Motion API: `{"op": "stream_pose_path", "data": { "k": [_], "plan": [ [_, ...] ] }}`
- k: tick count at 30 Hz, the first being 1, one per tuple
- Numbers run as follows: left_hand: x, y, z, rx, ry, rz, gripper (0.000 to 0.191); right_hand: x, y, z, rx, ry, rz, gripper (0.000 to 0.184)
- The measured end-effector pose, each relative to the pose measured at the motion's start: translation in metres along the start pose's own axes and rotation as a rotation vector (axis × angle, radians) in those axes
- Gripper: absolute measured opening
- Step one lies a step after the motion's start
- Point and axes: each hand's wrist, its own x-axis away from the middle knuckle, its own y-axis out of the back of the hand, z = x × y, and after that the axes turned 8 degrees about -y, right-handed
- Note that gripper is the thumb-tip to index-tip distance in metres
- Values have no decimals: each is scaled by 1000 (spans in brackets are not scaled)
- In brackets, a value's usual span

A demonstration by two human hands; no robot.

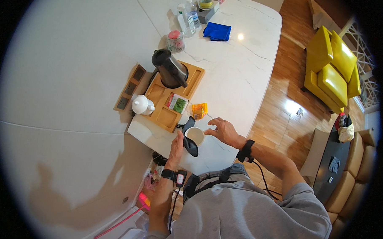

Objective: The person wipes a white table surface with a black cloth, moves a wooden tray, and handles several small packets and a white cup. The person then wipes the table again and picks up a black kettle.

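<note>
Before me on the white marbled table stands a white cup (194,136), its inside visible from above. A dark grey, curved, cloth-like piece (190,141) lies against the cup's left side; what it is, I cannot tell. My left hand (176,150) is edge-on right beside this piece, and whether it grips it is hidden. My right hand (223,131) is at the cup's right rim with thumb and forefinger apart, holding nothing. Just beyond the cup lies an orange-yellow packet (199,111). Both wrists wear black straps with cables.
A wooden tray (196,84) carries a dark electric kettle (169,69), a white lidded pot (142,105) and a green-pictured packet (179,104). Farther back are a blue cloth (217,31), a plastic bottle (192,13) and yellow tape (205,4). A socket strip (130,87) lines the wall.
</note>
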Motion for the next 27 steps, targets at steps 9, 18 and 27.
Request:
{"op": "stream_pose_path", "data": {
  "k": [9, 18, 27],
  "plan": [
    [-17, -10, -34, -132, -41, 126, 79, -8, 0, -5, 6, 81, -71, 37],
    [-36, -19, -34, -246, -47, 136, 79, -9, 0, 7, -17, 146, 12, 29],
    [-53, -10, -52, -376, -28, 333, 87, -11, 2, 5, -48, 230, 82, 21]
  ]
}}
